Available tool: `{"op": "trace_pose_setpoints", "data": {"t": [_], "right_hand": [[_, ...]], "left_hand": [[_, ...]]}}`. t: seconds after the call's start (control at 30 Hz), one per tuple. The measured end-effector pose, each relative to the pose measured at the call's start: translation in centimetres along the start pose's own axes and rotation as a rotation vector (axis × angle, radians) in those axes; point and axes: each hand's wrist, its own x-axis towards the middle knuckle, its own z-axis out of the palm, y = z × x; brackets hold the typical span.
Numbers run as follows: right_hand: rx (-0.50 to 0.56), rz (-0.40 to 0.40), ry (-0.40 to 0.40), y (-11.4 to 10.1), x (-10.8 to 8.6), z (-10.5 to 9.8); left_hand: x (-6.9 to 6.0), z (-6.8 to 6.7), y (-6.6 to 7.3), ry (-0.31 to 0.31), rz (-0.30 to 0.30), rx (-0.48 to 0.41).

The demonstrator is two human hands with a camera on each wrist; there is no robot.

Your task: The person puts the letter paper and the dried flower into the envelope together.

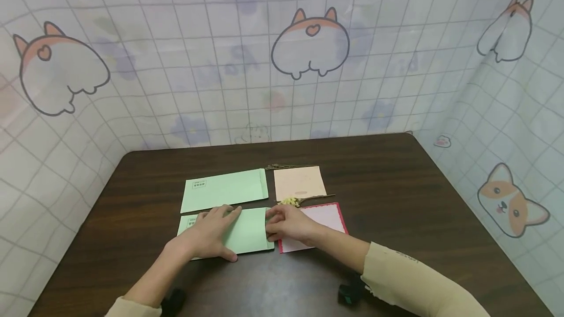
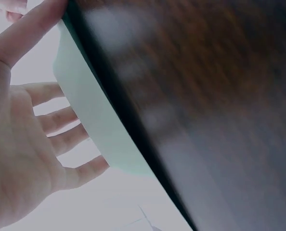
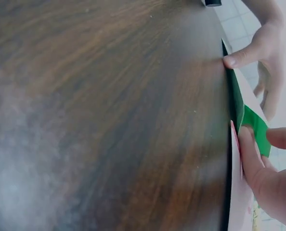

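A light green envelope (image 1: 248,233) lies across the near part of the dark table. My left hand (image 1: 209,233) rests over its left half with spread, fairly straight fingers; the thumb (image 3: 237,58) touches the near edge. At the right end my right hand (image 1: 291,224) holds the envelope's mouth, thumb and fingers bent about its lip. Between those fingers the brighter green inside (image 3: 256,127) shows in the right wrist view. Under the right hand lies a white card with a red scalloped border (image 1: 327,216). The left wrist view shows the left palm (image 2: 22,144) beside the envelope's edge.
A second light green envelope (image 1: 224,190) lies just beyond. To its right are a pale peach card (image 1: 299,182), a yellow dried flower sprig (image 1: 291,202) and a brown dried sprig (image 1: 286,166). Small black objects (image 1: 350,295) sit near the front edge. A patterned cloth (image 1: 211,82) surrounds the table.
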Motion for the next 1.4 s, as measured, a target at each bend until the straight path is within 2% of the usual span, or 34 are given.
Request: {"op": "trace_pose_setpoints", "data": {"t": [0.13, 0.27, 0.43, 0.67, 1.13, 1.4], "right_hand": [[-0.019, -0.011, 0.003, -0.4, -0.5, -0.6], [-0.087, -0.041, 0.023, -0.9, -1.2, -1.8], [-0.243, -0.075, 0.07, -1.4, -2.3, -3.7], [-0.447, -0.057, 0.135, -1.3, -3.8, -6.8], [-0.499, -0.039, 0.193, -1.4, -6.4, -12.2], [-0.618, -0.044, 0.224, -1.4, -6.9, -14.0]], "left_hand": [[-0.2, 0.0, 0.0, 0.003, 0.003, -0.006], [-0.2, 0.0, 0.0, 0.01, 0.008, 0.004], [-0.1, 0.0, 0.0, 0.013, 0.006, 0.013], [0.0, -0.1, 0.1, 0.016, 0.001, 0.016], [0.0, 0.1, 0.1, 0.011, -0.006, 0.034], [0.0, 0.2, 0.1, 0.018, -0.008, 0.025]]}}
